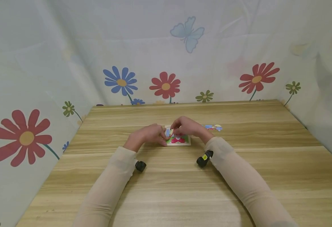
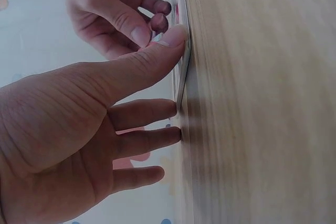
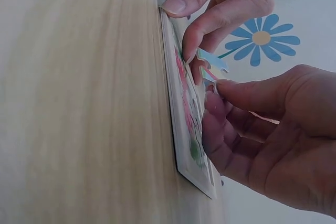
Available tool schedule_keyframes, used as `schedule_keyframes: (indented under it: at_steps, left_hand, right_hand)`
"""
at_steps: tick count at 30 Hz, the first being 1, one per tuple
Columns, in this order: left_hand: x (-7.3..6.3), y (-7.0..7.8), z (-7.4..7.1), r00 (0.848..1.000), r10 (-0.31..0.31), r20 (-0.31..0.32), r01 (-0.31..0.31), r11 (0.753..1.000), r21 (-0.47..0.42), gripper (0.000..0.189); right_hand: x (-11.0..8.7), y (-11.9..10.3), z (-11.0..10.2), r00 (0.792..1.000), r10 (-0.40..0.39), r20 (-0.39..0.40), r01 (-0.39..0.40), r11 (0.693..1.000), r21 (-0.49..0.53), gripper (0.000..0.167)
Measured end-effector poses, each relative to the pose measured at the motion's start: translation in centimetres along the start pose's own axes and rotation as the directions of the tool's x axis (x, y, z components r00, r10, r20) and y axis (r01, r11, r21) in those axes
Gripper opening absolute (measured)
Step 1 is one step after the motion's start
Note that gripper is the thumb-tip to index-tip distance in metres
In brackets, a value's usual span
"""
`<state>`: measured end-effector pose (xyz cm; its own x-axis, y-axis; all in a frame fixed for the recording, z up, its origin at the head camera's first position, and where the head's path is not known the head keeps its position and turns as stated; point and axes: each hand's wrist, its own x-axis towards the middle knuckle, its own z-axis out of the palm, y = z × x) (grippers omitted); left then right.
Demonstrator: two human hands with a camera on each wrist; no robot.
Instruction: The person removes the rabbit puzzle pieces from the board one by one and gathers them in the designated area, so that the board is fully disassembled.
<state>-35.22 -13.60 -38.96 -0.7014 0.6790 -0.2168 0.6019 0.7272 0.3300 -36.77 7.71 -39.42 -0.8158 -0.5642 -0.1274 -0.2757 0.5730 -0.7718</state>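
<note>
A small jigsaw puzzle board [image 1: 180,144] with a pale rim and a pink, green and blue picture lies flat on the table. My left hand [image 1: 152,134] is at its left side. The left thumb [image 2: 173,36] rests on the board's near edge, and the other fingers extend, fairly straight, around the corner. Over the board, my right hand [image 1: 188,126] pinches a puzzle piece [image 3: 208,75] between thumb and fingertips. This piece is tilted up, with light blue and a pink streak showing. The left fingertips are close beside it, and the hands partly hide the picture.
Several loose puzzle pieces [image 1: 212,127] lie on the wooden table [image 1: 166,189] just right of the board, partly behind the right wrist. A white curtain [image 1: 143,41] printed with flowers and a butterfly hangs at the back and sides. Small black cameras [image 1: 203,160] sit at both wrists.
</note>
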Motion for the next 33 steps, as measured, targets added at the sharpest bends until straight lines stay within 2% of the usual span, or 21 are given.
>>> schedule_keyframes:
  at_steps: [22,29,33]
  left_hand:
    - [-0.1,-0.1,-0.3,1.000,-0.001,0.002,0.001,1.000,-0.025,0.038]
    - [-0.1,0.0,-0.3,1.000,-0.023,0.007,0.023,0.999,-0.027,0.039]
    - [-0.1,0.0,0.0,1.000,-0.005,0.004,0.005,0.999,-0.037,0.038]
  right_hand:
    - [-0.6,-0.2,-1.5,0.996,0.078,-0.050,-0.066,0.978,0.196,0.020]
    - [-0.9,-0.1,-1.7,0.994,0.094,-0.063,-0.081,0.978,0.194,0.022]
    - [-1.6,0.4,-2.0,0.994,0.086,-0.071,-0.070,0.978,0.197,0.024]
